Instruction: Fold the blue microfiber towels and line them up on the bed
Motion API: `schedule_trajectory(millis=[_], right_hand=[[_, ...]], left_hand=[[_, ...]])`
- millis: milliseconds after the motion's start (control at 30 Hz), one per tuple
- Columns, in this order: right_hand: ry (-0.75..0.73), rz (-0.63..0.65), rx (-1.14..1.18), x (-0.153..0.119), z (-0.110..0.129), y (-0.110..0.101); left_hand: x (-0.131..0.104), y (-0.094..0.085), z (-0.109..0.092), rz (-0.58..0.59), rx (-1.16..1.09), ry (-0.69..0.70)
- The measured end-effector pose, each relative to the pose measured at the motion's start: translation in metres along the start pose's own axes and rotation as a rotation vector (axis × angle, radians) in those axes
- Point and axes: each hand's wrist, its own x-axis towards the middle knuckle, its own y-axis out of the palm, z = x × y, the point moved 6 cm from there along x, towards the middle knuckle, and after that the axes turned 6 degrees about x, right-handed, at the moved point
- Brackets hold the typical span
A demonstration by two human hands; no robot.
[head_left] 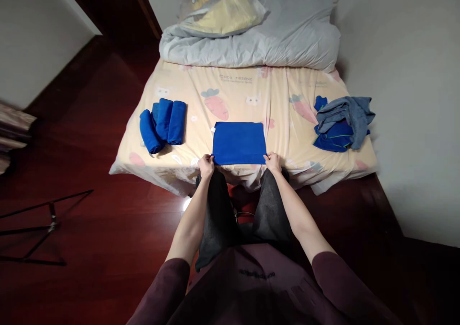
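A blue towel [239,140] lies flat as a rectangle near the bed's front edge, with a strip along its near side folded over. My left hand [206,165] pinches its near left corner. At the near right corner, my right hand [272,163] grips the cloth between thumb and fingers. A small white tag [213,130] sticks out from the towel's left side. To the left rest several rolled blue towels [165,122], side by side. On the right is a loose heap of crumpled cloths, with a grey-blue cloth [347,116] over blue ones [332,138].
The bed [237,87] has a pale yellow carrot-print sheet. A grey quilt [287,37] and a yellow pillow [230,13] lie at its far end. Black tripod legs [50,226] stand on the dark red floor at left. A wall [406,99] runs along the right.
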Motion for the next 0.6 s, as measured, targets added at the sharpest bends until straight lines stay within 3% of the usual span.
schedule_trajectory(millis=[167,400,467,600], right_hand=[[-0.002,-0.020,0.003,0.002,0.002,0.000],[-0.131,-0.103,0.040,-0.011,0.019,-0.014],[-0.201,-0.123,0.058,-0.017,0.023,-0.018],[-0.446,-0.121,0.086,-0.031,0.033,-0.020]], left_hand=[[-0.002,0.001,-0.006,0.005,0.034,0.047],[-0.022,-0.014,-0.027,-0.079,0.062,0.190],[-0.029,-0.014,-0.033,-0.058,0.068,0.307],[-0.041,-0.003,-0.038,0.098,0.089,0.593]])
